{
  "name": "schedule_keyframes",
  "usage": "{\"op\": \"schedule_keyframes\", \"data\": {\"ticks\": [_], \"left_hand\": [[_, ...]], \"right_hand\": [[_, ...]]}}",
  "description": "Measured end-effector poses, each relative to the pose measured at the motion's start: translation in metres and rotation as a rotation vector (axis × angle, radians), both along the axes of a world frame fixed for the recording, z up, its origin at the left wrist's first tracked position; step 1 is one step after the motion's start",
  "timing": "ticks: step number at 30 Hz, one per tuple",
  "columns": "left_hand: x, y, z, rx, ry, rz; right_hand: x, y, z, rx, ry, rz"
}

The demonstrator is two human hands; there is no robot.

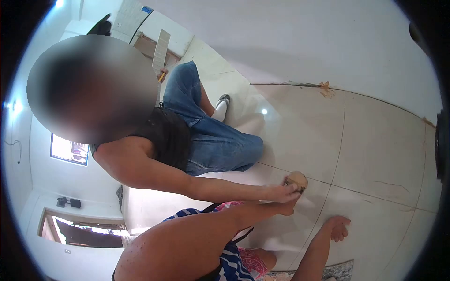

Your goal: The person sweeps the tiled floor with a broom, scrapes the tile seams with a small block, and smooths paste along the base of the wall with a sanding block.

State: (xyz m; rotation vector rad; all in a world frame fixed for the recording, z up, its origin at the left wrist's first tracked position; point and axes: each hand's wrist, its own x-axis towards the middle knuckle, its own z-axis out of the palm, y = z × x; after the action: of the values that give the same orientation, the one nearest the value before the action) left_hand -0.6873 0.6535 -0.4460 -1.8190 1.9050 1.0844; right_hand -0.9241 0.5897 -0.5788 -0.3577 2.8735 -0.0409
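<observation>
L hand [340,228] nr tile edge [325,201], flr [375,239] open.

Rounded tan object [297,179], dark at one edge, over pale floor tiles [375,152]

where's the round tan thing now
In the head view, the round tan thing is right of the picture's centre, at the co-worker's hand and close to the person's left hand, with tiled floor beyond.
</observation>
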Motion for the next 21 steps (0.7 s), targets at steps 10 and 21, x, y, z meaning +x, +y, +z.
{"op": "schedule_keyframes", "data": {"ticks": [10,21], "left_hand": [[-0.004,0.001,-0.010,0.106,0.222,-0.225],[-0.029,0.055,0.027,0.492,0.403,-0.609]], "right_hand": [[-0.004,0.000,0.012,0.029,0.403,-0.280],[-0.084,0.163,0.081,-1.123,-0.709,-0.542]]}}
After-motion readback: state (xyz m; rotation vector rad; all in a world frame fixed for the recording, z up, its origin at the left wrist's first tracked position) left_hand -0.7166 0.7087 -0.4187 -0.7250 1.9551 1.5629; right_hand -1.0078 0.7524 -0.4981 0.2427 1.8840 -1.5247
